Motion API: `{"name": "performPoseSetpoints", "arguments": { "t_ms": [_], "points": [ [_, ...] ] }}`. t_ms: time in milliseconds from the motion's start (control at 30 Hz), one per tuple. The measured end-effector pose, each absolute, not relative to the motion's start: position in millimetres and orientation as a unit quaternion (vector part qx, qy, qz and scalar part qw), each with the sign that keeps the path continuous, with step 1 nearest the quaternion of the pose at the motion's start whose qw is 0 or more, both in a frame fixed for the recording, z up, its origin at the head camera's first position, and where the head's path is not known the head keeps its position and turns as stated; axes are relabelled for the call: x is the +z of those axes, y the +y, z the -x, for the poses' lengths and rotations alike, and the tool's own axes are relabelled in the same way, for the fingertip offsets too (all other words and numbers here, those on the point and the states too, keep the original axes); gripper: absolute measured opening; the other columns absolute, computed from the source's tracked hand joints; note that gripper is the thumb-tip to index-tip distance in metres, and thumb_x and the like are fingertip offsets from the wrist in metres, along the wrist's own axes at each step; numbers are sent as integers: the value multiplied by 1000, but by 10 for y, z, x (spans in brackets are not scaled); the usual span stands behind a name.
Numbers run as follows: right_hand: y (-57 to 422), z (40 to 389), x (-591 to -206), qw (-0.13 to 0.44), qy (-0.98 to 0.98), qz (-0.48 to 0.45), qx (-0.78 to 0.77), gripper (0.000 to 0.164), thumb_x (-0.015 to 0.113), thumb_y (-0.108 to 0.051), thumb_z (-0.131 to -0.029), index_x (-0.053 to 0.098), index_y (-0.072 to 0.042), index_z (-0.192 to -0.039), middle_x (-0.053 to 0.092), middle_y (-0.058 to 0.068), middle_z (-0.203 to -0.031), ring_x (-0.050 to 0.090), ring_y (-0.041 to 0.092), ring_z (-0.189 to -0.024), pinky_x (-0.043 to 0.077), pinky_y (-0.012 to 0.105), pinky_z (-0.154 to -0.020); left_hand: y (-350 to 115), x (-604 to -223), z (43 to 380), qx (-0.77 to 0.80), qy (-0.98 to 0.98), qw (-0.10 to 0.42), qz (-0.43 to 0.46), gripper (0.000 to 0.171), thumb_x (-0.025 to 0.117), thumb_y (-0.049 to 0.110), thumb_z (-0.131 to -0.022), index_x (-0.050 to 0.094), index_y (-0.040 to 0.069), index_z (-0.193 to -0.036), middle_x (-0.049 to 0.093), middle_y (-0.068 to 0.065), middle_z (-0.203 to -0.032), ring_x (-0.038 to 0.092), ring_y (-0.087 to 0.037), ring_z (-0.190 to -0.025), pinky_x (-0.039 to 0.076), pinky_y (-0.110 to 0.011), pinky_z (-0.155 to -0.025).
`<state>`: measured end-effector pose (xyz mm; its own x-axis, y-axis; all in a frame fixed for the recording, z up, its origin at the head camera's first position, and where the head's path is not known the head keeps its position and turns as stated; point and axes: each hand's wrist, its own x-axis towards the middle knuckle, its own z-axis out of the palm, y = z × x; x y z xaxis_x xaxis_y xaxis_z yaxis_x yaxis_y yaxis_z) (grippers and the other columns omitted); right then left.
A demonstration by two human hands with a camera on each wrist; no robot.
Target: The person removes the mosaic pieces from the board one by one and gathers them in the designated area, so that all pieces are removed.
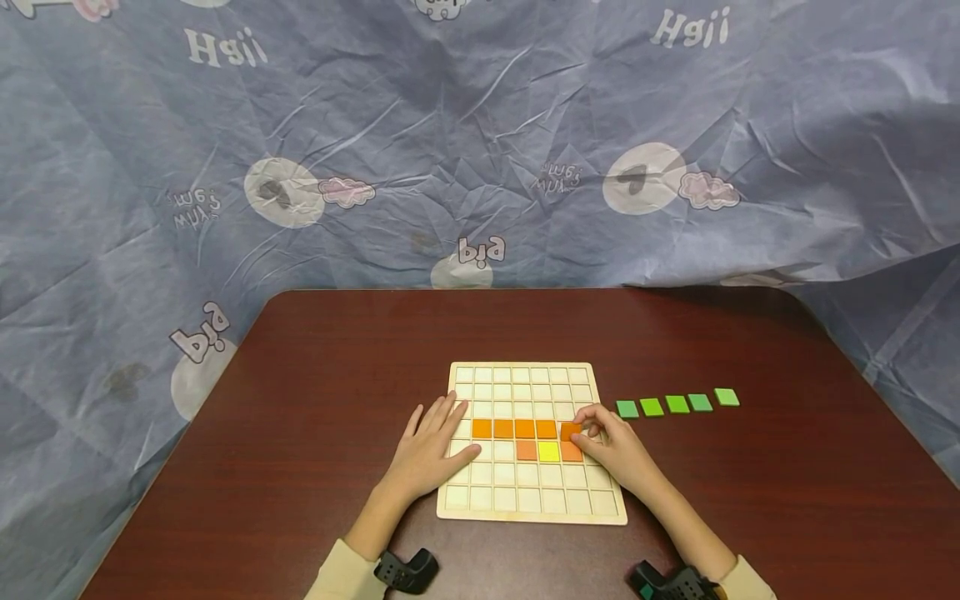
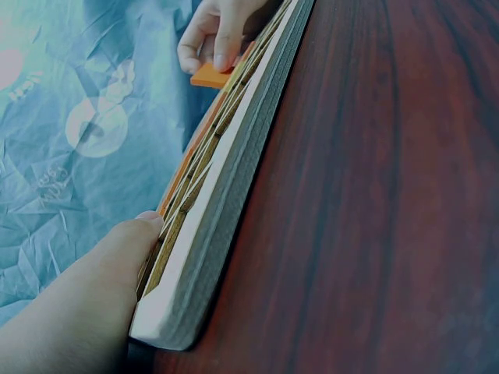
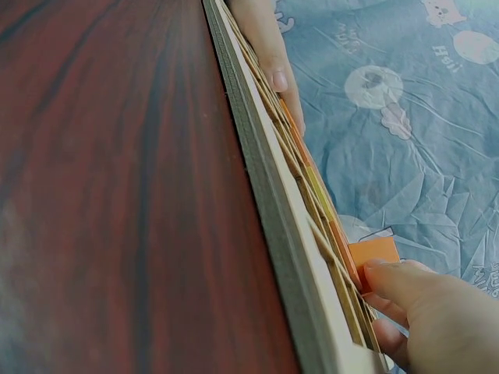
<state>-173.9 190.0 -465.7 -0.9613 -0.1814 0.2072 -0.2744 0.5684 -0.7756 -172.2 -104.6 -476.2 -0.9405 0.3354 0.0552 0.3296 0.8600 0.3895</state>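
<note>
On the table lies a pale wooden grid board [image 1: 528, 517] with square cells. My left hand [image 1: 426, 454] rests on its left edge with the fingers spread and fairly straight. At the board's right side, my right hand [image 1: 621, 450] pinches an orange square tile [image 1: 570, 432] between thumb and fingers. The right wrist view shows this tile [image 3: 376, 249] tilted up from the board. A row of several orange tiles [image 1: 503, 428] sits in cells to its left. One row nearer are a light orange tile [image 1: 527, 450], a yellow tile [image 1: 549, 452] and another orange tile [image 1: 571, 452].
Several green tiles [image 1: 677, 404] lie in a line on the dark reddish table [image 1: 315, 375], right of the board. A blue-grey printed cloth [image 1: 450, 125] hangs behind the table. Black bands with devices [image 1: 407, 572] are worn on both wrists.
</note>
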Motion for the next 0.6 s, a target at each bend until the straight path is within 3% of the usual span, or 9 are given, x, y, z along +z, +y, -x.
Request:
{"name": "performPoseSetpoints", "arguments": {
  "t_ms": [233,600],
  "points": [
    [1901,1740,-4637,36,-886,-114,448,16,67,-13,-82,57,-10,-94,61,0,-82,45,2,-73,39,19,-65,-1048,-4755,1718,203,964,3,-172,72,39,62,-86,24,23,-145,16,1,-153,16,-19,-141,5,-46,-114],
    [1977,1699,-4450,4,-870,-80,487,25,60,-19,-88,59,-8,-110,64,12,-94,61,8,-72,48,19,-62,-1044,-4754,1714,199,965,7,-171,72,38,62,-86,23,24,-145,15,2,-154,15,-17,-141,4,-45,-114]
  ]
}}
